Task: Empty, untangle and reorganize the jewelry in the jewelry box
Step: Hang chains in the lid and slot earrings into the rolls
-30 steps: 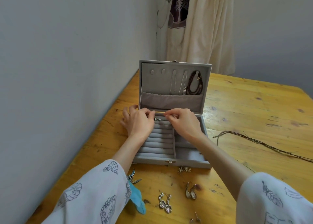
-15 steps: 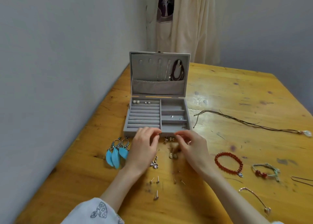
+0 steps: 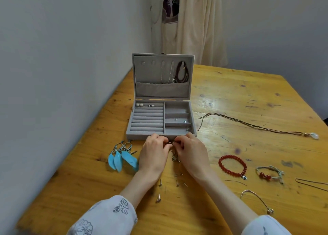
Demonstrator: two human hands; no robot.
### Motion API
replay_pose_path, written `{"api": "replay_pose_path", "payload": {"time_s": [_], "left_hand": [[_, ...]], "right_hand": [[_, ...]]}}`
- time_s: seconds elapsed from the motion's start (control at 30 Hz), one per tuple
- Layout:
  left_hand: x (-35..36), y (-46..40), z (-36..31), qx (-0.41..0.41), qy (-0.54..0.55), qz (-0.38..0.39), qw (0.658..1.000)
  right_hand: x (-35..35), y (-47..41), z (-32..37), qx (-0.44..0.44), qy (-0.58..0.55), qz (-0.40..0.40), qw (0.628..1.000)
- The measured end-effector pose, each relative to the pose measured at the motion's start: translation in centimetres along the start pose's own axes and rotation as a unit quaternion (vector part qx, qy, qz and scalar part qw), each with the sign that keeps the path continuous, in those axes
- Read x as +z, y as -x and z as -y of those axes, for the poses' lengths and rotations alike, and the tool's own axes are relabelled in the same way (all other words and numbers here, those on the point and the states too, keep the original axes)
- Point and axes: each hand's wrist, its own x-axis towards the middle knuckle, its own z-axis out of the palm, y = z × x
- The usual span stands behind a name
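Note:
The grey jewelry box (image 3: 130,131) stands open on the wooden table (image 3: 248,96). Its lid holds a dark cord bracelet (image 3: 182,72) and thin chains. Pearl studs (image 3: 139,104) and small stud earrings (image 3: 151,105) sit in the top ring row. My left hand (image 3: 154,153) and my right hand (image 3: 190,152) meet just in front of the box, each pinching a small metal earring (image 3: 170,142) between fingertips. A pair of drop earrings (image 3: 175,158) lies between the hands, partly hidden.
Blue feather earrings (image 3: 122,159) lie left of my hands. Several loose ear studs (image 3: 159,183) lie near my wrists. On the right are a red bead bracelet (image 3: 232,165), a cord bracelet (image 3: 269,173), a thin bangle (image 3: 257,199) and a long cord necklace (image 3: 257,126). A wall runs along the left.
Both hands came out of the box's back row to the table in front of it. They closed in together on a small earring there. The camera pulled back.

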Motion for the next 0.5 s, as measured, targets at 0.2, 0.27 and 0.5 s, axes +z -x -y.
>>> {"api": "replay_pose_path", "payload": {"time_s": [0.2,0.27,0.5], "left_hand": [[-1.3,-0.2,0.3,0.008,0.023,0.013,1.000],[-2.6,-0.7,0.6,-0.002,0.053,0.010,0.999],[-6.8,-3.9,2.2,-0.060,0.146,-0.008,0.987]], "right_hand": [[-0.5,0.1,0.1,0.020,-0.027,-0.006,0.999],[-1.0,0.0,0.1,0.029,-0.084,-0.009,0.996],[-2.4,-2.9,1.8,0.075,-0.242,0.013,0.967]]}}
